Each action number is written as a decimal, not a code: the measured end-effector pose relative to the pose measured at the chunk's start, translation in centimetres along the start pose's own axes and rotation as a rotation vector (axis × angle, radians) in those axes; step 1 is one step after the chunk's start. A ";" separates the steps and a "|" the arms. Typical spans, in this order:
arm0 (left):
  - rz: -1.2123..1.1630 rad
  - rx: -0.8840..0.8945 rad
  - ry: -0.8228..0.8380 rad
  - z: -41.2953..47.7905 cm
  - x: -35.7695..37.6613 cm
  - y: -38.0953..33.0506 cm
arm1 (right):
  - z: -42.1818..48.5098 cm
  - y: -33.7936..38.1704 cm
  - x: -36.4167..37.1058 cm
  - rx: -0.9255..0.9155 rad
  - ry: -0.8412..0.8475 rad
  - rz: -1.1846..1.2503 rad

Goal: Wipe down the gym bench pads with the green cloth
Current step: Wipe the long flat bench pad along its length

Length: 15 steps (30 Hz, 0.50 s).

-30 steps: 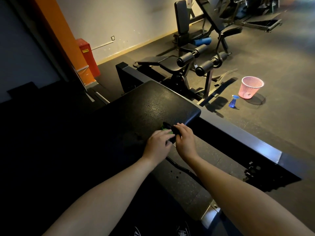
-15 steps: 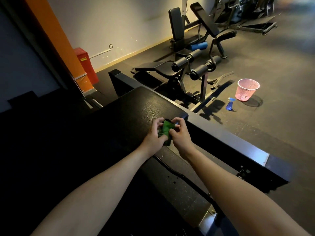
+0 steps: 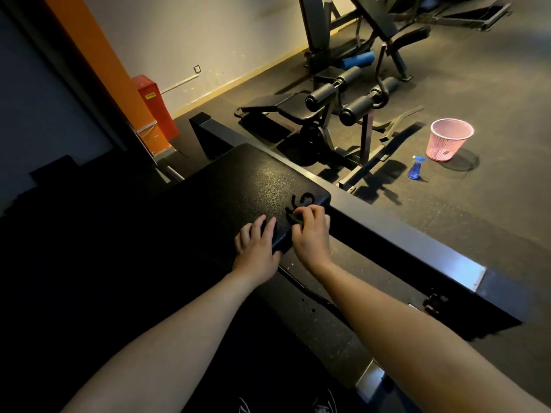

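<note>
The right hand [image 3: 311,234] pinches the green cloth [image 3: 293,219] on the bench pad [image 3: 238,186] — the left hand [image 3: 256,245] lies flat, fingers spread. Best to press and rub in rows.

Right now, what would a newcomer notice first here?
First the near corner of the black bench pad, where the right hand pinches the green cloth and the left hand rests flat beside it. On the floor at right stand a pink basket and a blue spray bottle.
</note>
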<state>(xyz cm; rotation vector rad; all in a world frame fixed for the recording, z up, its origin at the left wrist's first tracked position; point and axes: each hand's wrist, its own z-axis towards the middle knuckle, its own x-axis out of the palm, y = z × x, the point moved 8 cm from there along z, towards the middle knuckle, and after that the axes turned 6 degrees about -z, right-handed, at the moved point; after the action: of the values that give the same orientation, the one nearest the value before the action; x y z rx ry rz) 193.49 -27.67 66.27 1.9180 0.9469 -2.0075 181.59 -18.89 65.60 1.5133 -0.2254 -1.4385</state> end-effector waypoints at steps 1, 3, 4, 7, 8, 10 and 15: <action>0.005 0.005 -0.005 -0.1 0.1 0.1 | -1.0 0.8 0.3 -0.058 0.008 0.005; 0.016 -0.001 -0.018 0.0 0.2 0.2 | -2.8 2.0 1.0 -0.189 0.065 0.013; 0.022 -0.005 -0.023 0.0 0.2 0.1 | -3.4 2.2 1.1 -0.244 0.089 0.008; 0.012 -0.003 -0.019 0.1 0.2 0.2 | -1.2 1.4 -0.5 -0.271 0.038 -0.030; 0.003 -0.001 -0.009 0.0 0.3 0.2 | 0.3 0.8 -1.4 -0.214 -0.017 -0.028; 0.001 0.004 0.000 0.0 0.5 0.2 | 3.6 -0.8 -3.0 -0.052 -0.110 0.031; 0.002 -0.008 -0.022 0.1 0.5 0.4 | 5.6 -2.9 -1.9 0.131 -0.065 0.058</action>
<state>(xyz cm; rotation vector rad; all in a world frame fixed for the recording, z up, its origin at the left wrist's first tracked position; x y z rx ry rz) 193.57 -27.86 65.67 1.8883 0.9454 -2.0166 174.98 -19.01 65.83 1.5541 -0.4068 -1.4512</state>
